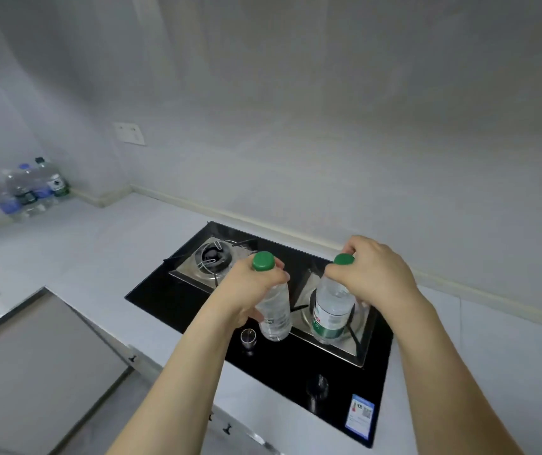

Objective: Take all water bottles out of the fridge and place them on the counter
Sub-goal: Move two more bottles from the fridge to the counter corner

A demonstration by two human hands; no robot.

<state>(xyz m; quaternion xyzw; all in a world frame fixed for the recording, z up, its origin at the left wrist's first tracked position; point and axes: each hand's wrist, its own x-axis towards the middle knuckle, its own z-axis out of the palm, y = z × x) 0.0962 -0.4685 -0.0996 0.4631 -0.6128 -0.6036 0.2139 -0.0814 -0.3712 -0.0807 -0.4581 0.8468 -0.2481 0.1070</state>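
Observation:
My left hand (249, 290) grips a clear water bottle with a green cap (274, 310) by its neck, held above the black gas hob. My right hand (374, 274) grips a second green-capped water bottle (332, 310) near its top; this one has a green label and hangs over the right burner. Both bottles are upright or slightly tilted. Several more water bottles (26, 192) with blue and dark caps stand grouped on the pale counter (98, 244) in the far left corner against the wall. The fridge is not in view.
A black glass hob (295, 366) with two burners and two knobs is set into the counter below my hands. A wall socket (130, 133) sits above the counter. A sink edge shows at far left. Drawer fronts run along the counter's near edge.

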